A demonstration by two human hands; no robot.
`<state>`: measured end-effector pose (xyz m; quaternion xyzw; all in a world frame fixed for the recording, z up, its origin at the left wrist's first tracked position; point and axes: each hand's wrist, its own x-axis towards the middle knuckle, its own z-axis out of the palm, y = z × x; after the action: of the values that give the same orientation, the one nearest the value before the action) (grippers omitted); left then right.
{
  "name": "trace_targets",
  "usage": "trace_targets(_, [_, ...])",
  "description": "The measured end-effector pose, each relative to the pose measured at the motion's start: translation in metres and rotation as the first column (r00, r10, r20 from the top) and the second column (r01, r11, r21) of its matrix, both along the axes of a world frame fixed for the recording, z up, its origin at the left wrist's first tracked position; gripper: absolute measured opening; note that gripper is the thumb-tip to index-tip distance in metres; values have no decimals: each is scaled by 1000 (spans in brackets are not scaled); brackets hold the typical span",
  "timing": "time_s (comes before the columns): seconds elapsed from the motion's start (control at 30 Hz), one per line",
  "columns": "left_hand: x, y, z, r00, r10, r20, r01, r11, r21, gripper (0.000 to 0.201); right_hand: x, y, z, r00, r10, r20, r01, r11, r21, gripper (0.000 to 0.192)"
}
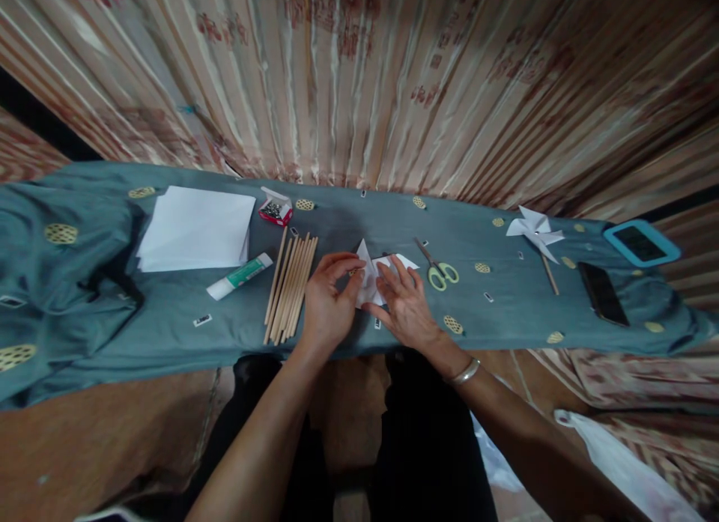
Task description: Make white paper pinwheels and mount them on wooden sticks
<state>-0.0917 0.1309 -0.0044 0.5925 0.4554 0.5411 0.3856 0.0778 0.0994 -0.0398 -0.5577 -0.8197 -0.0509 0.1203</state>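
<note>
White folded paper (368, 282) pinched in left hand (327, 301) grip, right hand (405, 303) pressing flat (no writing legible).

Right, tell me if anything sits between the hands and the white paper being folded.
Nothing visible does. The left hand and right hand are both already on the white paper, fingers touching its folds. The wooden sticks lie to the left and the scissors to the right, both apart from it.
</note>
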Motion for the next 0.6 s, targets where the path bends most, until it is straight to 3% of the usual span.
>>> trace_targets(0.37, [-12,-4,3,997,30,74,-25,998,-63,13,0,-1,-3,998,-19,-63,18,1000,-20,50])
trace_targets(0.6, [-19,0,5,996,39,86,-36,999,-38,13,2,-4,4,1000,10,13,-11,1000,24,52])
